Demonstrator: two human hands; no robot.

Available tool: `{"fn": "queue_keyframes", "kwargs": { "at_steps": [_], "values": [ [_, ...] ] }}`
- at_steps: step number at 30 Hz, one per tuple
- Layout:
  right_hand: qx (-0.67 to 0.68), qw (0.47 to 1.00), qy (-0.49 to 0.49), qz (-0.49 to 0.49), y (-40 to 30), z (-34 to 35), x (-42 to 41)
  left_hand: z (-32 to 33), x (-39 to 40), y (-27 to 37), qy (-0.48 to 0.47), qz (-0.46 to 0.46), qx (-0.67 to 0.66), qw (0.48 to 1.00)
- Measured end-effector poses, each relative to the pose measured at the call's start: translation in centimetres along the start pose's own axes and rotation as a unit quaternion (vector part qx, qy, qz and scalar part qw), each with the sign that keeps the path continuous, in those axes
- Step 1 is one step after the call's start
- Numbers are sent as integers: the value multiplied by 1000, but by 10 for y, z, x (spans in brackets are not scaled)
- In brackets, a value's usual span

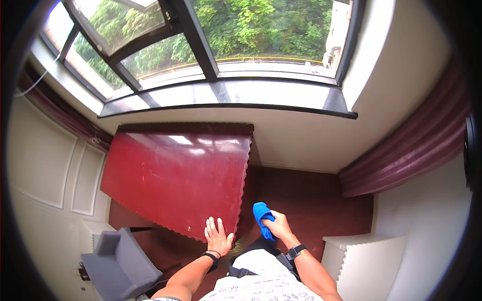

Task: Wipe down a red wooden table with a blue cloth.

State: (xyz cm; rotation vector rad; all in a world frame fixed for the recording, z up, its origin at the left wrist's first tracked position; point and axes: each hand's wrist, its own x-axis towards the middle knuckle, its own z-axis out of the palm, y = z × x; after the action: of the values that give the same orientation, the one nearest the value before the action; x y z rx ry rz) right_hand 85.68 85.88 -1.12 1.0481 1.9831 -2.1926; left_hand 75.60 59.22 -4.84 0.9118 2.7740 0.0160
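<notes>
A glossy red table (pixel 177 177) with a scalloped edge stands below the window. On its near right corner rests my left hand (pixel 218 237), palm down with the fingers apart, holding nothing. Off the table's right side, above the dark red floor, my right hand (pixel 278 225) grips a folded blue cloth (pixel 263 216). The cloth's lower end hangs beside the palm, and part of it is hidden by the fingers. Light from the window reflects on the far part of the tabletop.
A grey upholstered chair (pixel 120 265) stands at the lower left. At the lower right is a white cabinet (pixel 371 256) with a scalloped edge. A black-edged windowsill (pixel 241 94) runs behind the table. Purple curtains (pixel 410 146) hang at both sides.
</notes>
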Motion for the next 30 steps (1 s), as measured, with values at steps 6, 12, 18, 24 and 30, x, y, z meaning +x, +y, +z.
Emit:
{"fn": "queue_keyframes", "kwargs": {
  "at_steps": [6,12,18,24,30],
  "values": [
    [-147,985,-45,-84,-15,21,42,-9,-1,-2,-13,-12,-24,1000],
    [-268,922,-15,-280,-56,46,67,-14,-3,5,-15,-27,-41,999],
    [-399,809,-212,-377,-53,78,79,-17,-3,9,-7,-52,-85,995],
    [-497,717,-263,-411,-50,78,87,-22,4,16,23,-89,-117,989],
    [-526,661,-326,-424,-60,76,88,-22,6,42,55,-200,-145,968]
  ]
}}
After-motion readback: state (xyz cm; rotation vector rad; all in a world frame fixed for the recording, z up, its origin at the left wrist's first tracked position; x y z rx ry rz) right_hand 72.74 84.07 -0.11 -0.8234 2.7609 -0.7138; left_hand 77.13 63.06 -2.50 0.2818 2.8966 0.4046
